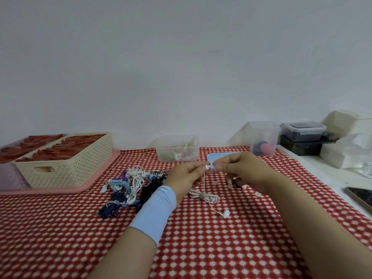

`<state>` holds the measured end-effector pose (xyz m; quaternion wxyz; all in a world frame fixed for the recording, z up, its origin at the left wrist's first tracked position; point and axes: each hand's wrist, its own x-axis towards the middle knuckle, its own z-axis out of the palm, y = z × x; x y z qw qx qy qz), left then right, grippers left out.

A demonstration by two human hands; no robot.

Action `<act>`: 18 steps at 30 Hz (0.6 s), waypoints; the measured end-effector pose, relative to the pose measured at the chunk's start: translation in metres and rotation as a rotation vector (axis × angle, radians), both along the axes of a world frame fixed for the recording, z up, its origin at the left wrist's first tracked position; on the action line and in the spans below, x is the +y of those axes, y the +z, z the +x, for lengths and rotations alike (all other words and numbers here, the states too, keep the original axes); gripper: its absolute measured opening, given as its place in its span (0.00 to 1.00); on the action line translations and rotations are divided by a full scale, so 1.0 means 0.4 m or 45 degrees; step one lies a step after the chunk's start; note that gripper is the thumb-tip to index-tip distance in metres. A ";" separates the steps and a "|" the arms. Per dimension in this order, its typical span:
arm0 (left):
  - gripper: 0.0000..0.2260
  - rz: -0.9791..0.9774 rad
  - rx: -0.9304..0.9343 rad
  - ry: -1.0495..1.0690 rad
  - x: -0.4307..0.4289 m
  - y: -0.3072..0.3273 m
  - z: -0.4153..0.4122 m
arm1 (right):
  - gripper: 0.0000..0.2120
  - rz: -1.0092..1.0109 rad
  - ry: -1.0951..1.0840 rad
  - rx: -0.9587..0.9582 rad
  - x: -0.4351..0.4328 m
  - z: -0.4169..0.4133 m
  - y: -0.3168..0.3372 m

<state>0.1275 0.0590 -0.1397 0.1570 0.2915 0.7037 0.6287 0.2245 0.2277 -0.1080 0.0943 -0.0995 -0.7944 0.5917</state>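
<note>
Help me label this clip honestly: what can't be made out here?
Head view only.
1. Earbud: mostly hidden by the pinching fingertips of the left hand and right hand.
2. Earphone pile: partly behind the left sleeve; count unclear.
3. Clear tub contents: blurred by its frosted wall.
4. Dark flat object: cut by the right edge.

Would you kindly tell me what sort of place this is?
Probably a small home worktable for sorting earphones: a red patterned tablecloth, a pile of coiled earphones, and plastic tubs of small parts. The left hand and right hand pinch a white earbud.
</note>
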 end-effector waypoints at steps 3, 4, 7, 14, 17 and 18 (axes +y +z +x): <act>0.08 0.055 -0.054 -0.019 -0.002 -0.002 -0.003 | 0.07 -0.225 0.074 -0.003 -0.008 -0.008 -0.004; 0.07 0.071 -0.058 -0.039 -0.001 -0.002 -0.001 | 0.07 -0.263 0.080 -0.003 -0.009 -0.011 -0.006; 0.06 0.114 -0.065 -0.082 -0.001 -0.001 0.004 | 0.06 -0.320 0.055 -0.014 -0.010 -0.017 -0.009; 0.05 0.101 -0.060 -0.093 -0.004 -0.002 0.004 | 0.07 -0.285 0.088 -0.053 -0.008 -0.018 -0.010; 0.06 0.057 -0.020 -0.092 -0.007 -0.001 -0.001 | 0.08 -0.290 0.109 -0.089 -0.005 -0.018 -0.011; 0.06 0.040 0.003 -0.094 -0.008 -0.002 -0.003 | 0.09 -0.292 0.115 -0.106 -0.004 -0.018 -0.012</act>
